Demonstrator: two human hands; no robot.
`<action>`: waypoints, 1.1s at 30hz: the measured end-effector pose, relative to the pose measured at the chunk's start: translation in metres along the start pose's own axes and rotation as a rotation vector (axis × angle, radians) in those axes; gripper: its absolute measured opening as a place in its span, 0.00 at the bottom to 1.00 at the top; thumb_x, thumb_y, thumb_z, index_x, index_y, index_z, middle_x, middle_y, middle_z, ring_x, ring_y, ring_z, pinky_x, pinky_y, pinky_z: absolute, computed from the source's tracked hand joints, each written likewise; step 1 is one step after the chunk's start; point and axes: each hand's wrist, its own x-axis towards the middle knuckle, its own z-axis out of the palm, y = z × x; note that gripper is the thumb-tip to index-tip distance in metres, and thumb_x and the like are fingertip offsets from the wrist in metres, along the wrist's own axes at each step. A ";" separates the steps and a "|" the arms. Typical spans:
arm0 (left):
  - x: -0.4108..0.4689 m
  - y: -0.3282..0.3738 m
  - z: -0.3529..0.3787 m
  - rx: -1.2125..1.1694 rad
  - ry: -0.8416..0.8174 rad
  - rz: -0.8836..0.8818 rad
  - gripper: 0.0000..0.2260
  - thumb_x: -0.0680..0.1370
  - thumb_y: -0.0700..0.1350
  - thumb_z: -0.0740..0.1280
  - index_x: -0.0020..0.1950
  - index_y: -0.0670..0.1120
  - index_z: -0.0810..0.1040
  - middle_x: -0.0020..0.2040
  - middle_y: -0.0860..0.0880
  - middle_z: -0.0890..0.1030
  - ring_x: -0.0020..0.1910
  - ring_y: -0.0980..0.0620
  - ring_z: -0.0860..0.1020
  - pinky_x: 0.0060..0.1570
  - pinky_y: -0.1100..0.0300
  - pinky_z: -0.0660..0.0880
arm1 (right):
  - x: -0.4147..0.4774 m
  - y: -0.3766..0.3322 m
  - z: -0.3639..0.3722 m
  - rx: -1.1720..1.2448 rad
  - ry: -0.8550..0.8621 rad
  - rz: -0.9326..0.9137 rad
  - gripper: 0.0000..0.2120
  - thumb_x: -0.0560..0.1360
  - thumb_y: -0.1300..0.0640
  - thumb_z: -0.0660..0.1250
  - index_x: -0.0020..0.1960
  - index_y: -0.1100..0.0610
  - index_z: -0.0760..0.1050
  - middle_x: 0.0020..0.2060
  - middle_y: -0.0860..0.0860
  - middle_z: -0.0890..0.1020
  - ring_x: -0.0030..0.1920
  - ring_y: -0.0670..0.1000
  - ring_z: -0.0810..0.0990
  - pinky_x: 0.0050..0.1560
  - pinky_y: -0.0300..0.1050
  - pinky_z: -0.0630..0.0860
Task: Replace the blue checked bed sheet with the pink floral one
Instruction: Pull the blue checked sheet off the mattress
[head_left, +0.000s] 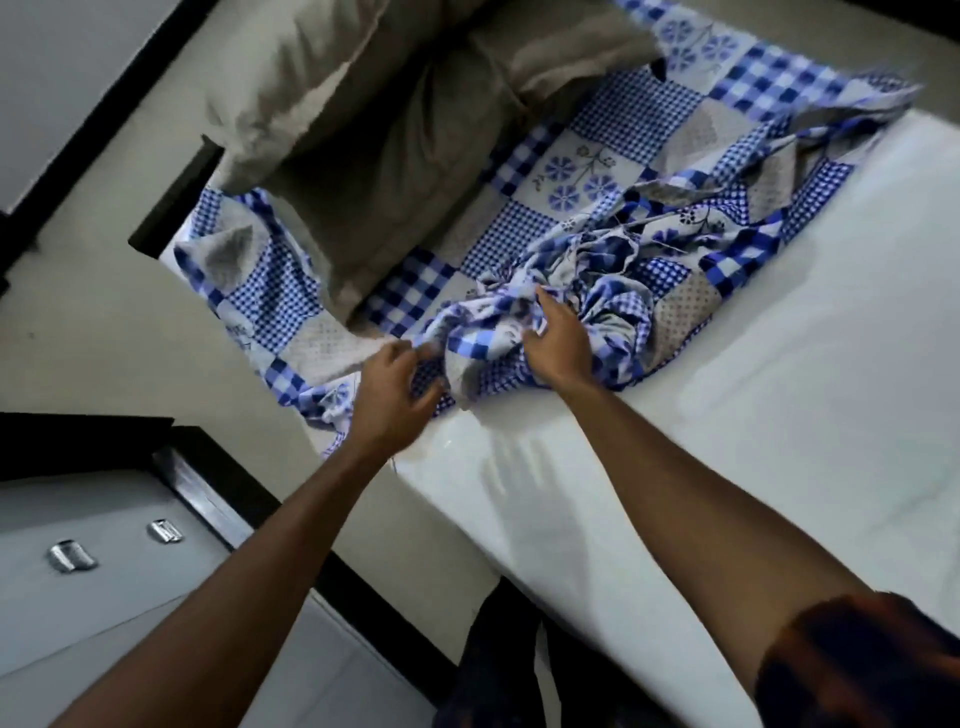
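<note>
1. Reaching over the long side edge of the bed, a person stretches both bare arms toward the blue checked sheet (524, 234).
2. The blue checked sheet lies only over the head end of the mattress (753, 415). It is pulled back from the rest and heaped in a crumpled bunch near the side edge where the person stands.
3. The right grip (558, 345) is sunk into that bunch, its fingers curled among the folds and grasping the cloth, thumb spread to the side.
4. The left grip (392, 400) sits just beside the right one, at the side edge where the sheet spills over. Its fingers are bent and meet the cloth's edge, but motion blur hides whether they are clenched on it or released.
5. Two taupe pillows (363, 156) lie on the sheet at the head end, one partly over the other.
6. The white mattress is bare from the bunch to the foot end.
7. A dark bed frame (166, 218) shows at the head corner, above a beige floor (104, 338).
8. Beside the bed stands a white cabinet (104, 597) with two metal handles (70, 556).
9. A dark reddish sleeve (857, 670) covers the right upper arm.
</note>
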 end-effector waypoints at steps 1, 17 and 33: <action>-0.003 -0.006 0.004 -0.001 -0.077 -0.053 0.24 0.71 0.54 0.66 0.62 0.43 0.81 0.61 0.40 0.79 0.61 0.39 0.76 0.60 0.52 0.71 | -0.004 0.018 0.002 -0.082 -0.076 0.005 0.35 0.80 0.55 0.68 0.82 0.52 0.55 0.76 0.57 0.67 0.73 0.61 0.69 0.67 0.57 0.72; 0.064 -0.181 -0.081 -0.145 -0.006 -0.165 0.14 0.76 0.44 0.72 0.60 0.42 0.81 0.58 0.41 0.80 0.60 0.42 0.77 0.58 0.52 0.71 | -0.045 -0.170 0.121 -0.562 0.251 -0.363 0.16 0.76 0.48 0.64 0.61 0.53 0.77 0.52 0.55 0.77 0.50 0.60 0.79 0.41 0.52 0.76; 0.248 -0.392 -0.213 -0.260 0.038 -0.145 0.23 0.72 0.51 0.65 0.63 0.40 0.78 0.59 0.40 0.79 0.62 0.40 0.74 0.61 0.50 0.68 | 0.054 -0.427 0.279 -0.157 0.370 -0.437 0.13 0.79 0.52 0.69 0.63 0.53 0.80 0.54 0.47 0.81 0.46 0.46 0.81 0.44 0.48 0.80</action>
